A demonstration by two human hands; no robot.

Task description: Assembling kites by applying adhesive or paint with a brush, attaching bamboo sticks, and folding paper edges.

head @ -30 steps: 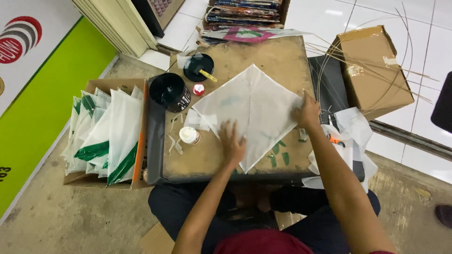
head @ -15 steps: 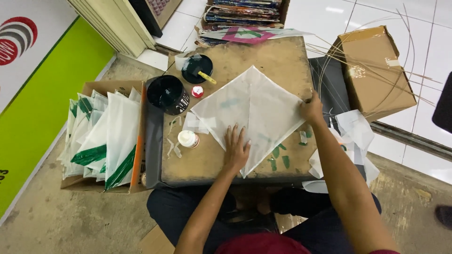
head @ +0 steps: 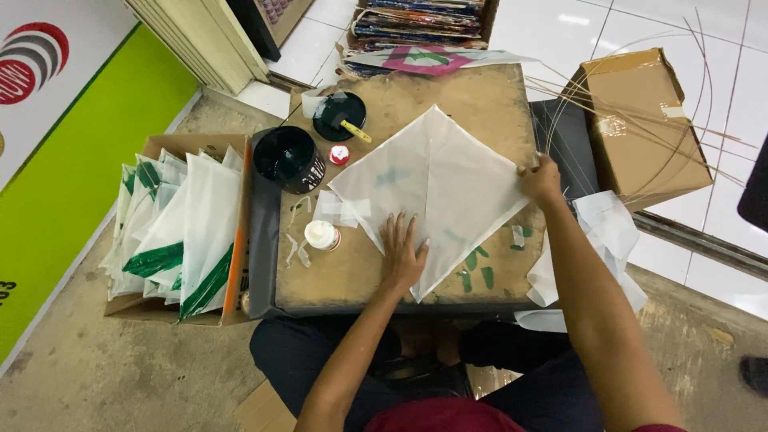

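Note:
A white diamond-shaped paper kite [head: 436, 188] lies flat on a worn brown work table [head: 472, 96]. My left hand [head: 402, 252] presses palm-down with spread fingers on the kite's lower left part. My right hand [head: 541, 178] pinches the kite's right corner at the table's right edge. A small white glue pot [head: 322, 235] stands just left of my left hand, with paper scraps [head: 340, 210] beside it.
A black tub [head: 290, 158], a small red-and-white cap [head: 339, 154] and a black lid with a yellow-handled tool [head: 340, 116] sit at the table's far left. A cardboard box of white and green kites [head: 180, 228] stands left. Thin bamboo sticks [head: 640, 112] and a cardboard box [head: 644, 120] are right.
The kite has shifted slightly on the table. My left hand slid a little along its lower part while my right hand kept the right corner.

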